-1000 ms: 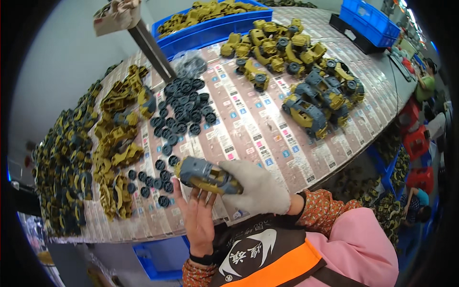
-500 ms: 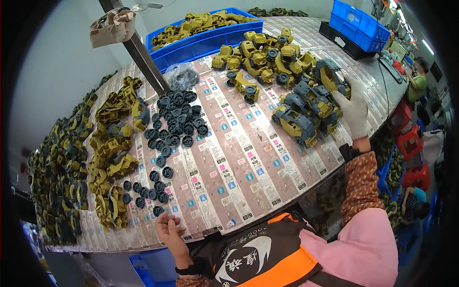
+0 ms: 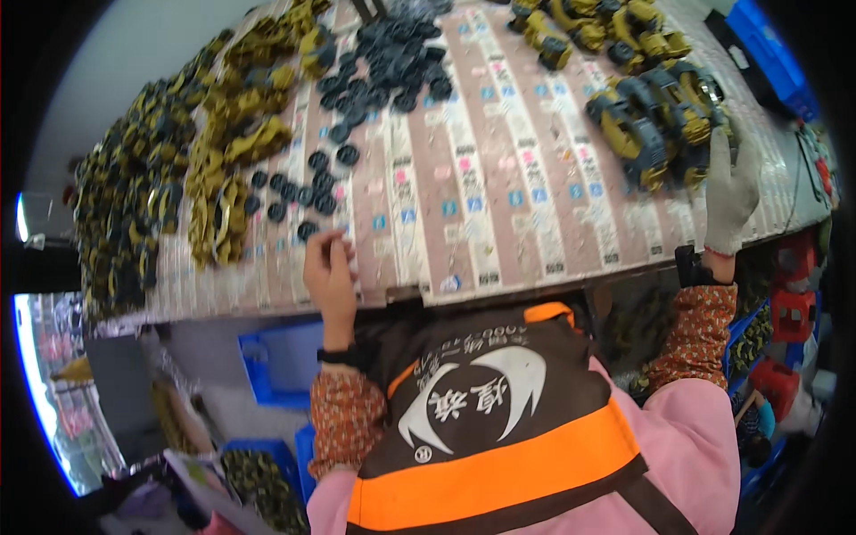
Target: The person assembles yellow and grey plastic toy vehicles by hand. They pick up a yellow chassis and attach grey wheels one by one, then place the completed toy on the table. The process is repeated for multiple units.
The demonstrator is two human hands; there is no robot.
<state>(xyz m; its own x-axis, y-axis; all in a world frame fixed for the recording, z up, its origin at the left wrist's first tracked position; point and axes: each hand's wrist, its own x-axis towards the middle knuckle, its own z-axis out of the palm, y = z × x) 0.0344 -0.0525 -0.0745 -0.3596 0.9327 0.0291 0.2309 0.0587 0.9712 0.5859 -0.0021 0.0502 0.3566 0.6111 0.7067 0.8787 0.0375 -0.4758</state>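
Observation:
My bare left hand (image 3: 330, 276) hovers by the table's front edge, its fingers loosely bent and apart, with nothing visible in them. Just past its fingertips lies a dark toy wheel (image 3: 308, 231), the nearest of several small black wheels (image 3: 306, 195) scattered there. At the right, my right hand (image 3: 733, 183) wears a pale work glove, its fingers stretched out along the near right side of a row of yellow-and-grey toy vehicles (image 3: 626, 134). Its fingertips seem to touch the closest vehicle (image 3: 700, 111); blur hides the exact contact.
A bigger heap of black wheels (image 3: 392, 58) lies farther back. Left of it are yellow toy body shells (image 3: 218, 214) and a long pile of yellow-and-grey parts (image 3: 125, 223). More toy vehicles (image 3: 615, 27) stand at the back right, near a blue crate (image 3: 771, 53). Red stools (image 3: 774, 383) stand beyond the table.
The view has tilted down, so the table sits higher in the picture. The vehicles beside my right hand stand closer together. My left hand remains near the same wheels.

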